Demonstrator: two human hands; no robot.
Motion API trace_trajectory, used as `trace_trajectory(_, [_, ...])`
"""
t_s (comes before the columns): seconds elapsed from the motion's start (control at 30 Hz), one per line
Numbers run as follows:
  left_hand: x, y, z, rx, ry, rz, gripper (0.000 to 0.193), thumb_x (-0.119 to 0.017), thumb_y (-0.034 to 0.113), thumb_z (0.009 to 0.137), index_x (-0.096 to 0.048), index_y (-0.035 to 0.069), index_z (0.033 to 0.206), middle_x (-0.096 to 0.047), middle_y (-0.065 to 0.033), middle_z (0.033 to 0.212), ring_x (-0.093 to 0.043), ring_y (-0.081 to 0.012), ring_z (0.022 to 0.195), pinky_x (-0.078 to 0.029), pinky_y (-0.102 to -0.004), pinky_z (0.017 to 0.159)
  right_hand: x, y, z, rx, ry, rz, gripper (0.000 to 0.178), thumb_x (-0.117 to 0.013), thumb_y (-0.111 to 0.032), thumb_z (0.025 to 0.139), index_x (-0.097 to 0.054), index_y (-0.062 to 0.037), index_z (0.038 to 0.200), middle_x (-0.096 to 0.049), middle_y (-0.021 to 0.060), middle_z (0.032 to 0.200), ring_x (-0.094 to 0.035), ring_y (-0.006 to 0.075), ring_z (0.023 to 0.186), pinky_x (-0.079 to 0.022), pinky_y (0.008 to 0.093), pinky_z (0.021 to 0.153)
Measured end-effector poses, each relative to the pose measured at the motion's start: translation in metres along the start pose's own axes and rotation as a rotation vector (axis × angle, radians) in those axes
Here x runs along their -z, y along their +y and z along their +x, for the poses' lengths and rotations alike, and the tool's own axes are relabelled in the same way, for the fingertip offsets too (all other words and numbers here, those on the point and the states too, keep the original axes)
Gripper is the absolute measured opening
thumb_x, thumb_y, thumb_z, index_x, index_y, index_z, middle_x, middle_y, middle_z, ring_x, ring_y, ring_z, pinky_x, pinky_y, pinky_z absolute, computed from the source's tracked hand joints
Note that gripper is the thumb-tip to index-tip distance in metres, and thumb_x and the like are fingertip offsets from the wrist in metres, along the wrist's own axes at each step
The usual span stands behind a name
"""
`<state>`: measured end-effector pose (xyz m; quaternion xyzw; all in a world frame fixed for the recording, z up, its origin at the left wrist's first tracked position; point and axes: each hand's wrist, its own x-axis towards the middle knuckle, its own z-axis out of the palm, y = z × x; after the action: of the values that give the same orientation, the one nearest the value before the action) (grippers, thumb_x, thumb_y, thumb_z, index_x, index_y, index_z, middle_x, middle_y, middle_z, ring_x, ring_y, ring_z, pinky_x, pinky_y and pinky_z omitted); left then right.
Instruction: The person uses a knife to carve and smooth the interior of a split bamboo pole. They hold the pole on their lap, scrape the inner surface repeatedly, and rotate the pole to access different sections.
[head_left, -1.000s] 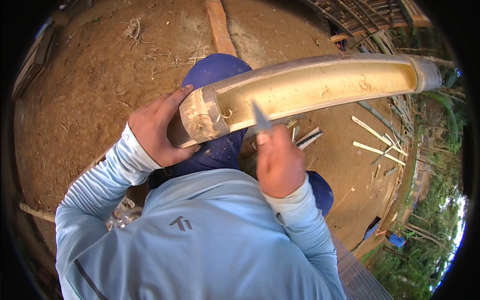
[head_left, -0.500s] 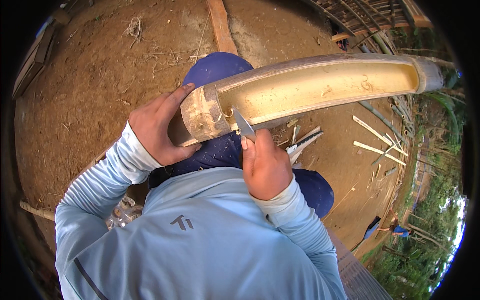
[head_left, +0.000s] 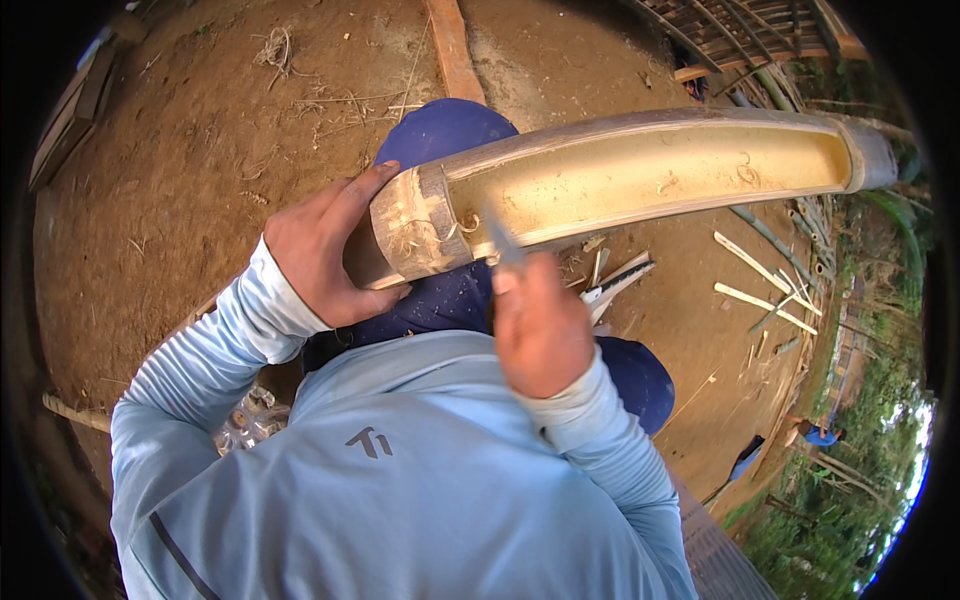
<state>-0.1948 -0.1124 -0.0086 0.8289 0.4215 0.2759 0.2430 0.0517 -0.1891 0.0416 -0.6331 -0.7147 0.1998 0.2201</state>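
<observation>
A thick bamboo section (head_left: 640,190) with a long opening cut in its side lies across my dark blue-clad knee and reaches out to the right. Its pale inner wall shows, with a few curled shavings in the hollow. My left hand (head_left: 322,245) is wrapped round the near left end, thumb below and fingers above. In my right hand (head_left: 543,325), smeared by motion, is a knife (head_left: 500,238). The blurred blade points up at the lower edge of the opening, close to the scraped node band. Whether the blade touches the bamboo I cannot tell.
Split bamboo strips (head_left: 765,285) lie on the dirt at the right. A saw-like blade with a white part (head_left: 615,285) is beside my right hand. A wooden plank (head_left: 457,50) lies beyond my knee. Another person in blue (head_left: 822,437) is far off at the right.
My right hand and the knife have shifted slightly right along the opening's edge, now blurred. The left hand still grips the bamboo's end. The whole view has shifted a little.
</observation>
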Motion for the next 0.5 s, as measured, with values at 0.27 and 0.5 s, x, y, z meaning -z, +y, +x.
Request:
trace_trajectory(0.27, [-0.001, 0.000, 0.000, -0.013, 0.016, -0.018, 0.101, -0.088, 0.029, 0.058, -0.048, 0.006, 0.147, -0.067, -0.0211, 0.107, -0.069, -0.0399, 0.094, -0.057, -0.0435, 0.084, -0.010, -0.001, -0.004, 0.001, 0.007, -0.014, 0.018, -0.060, -0.017, 0.101, -0.051, -0.0023, 0.098, -0.060, 0.0225, 0.071, -0.061, 0.0459, 0.064, -0.048, 0.0521, 0.055])
trace_trajectory(0.5, [0.003, 0.002, 0.000, 0.044, -0.046, 0.003, 0.100, -0.090, 0.028, 0.057, -0.049, 0.002, 0.144, -0.066, -0.0221, 0.119, -0.068, -0.0398, 0.107, -0.056, -0.0428, 0.093, -0.007, 0.003, -0.002, 0.047, -0.002, 0.015, 0.017, -0.061, -0.016, 0.100, -0.051, -0.0023, 0.098, -0.060, 0.0229, 0.071, -0.063, 0.0465, 0.066, -0.048, 0.0525, 0.056])
